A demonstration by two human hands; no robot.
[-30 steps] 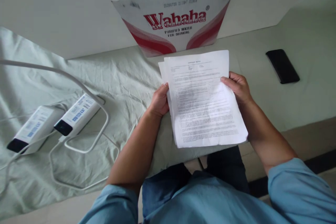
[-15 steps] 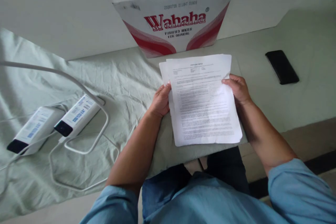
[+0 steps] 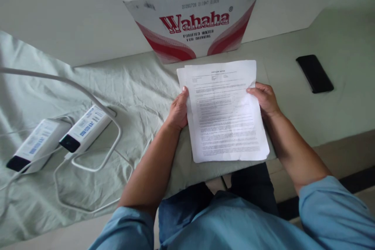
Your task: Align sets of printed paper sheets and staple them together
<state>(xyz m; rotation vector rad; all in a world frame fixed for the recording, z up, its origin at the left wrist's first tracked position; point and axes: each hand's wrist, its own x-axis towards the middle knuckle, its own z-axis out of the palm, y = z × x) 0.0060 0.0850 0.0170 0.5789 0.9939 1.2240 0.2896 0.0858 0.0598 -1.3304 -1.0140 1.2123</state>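
Note:
I hold a thin stack of printed white sheets (image 3: pixel 225 113) over the pale green cloth (image 3: pixel 131 90), near the table's front edge. My left hand (image 3: pixel 177 110) grips the stack's left edge, thumb on top. My right hand (image 3: pixel 265 99) grips the right edge. A second sheet peeks out behind the top one along the upper left. The sheets lie almost flat, tilted slightly toward me.
A white and red Wahaha water carton (image 3: pixel 191 11) stands just behind the sheets. Two white power banks (image 3: pixel 58 136) with looping white cables (image 3: pixel 96 164) lie at the left. A black phone (image 3: pixel 314 73) lies at the right on the cloth.
The sheets have dropped flatter toward the table and their lower edge has drawn back from me. My left thumb has shifted up along the left edge.

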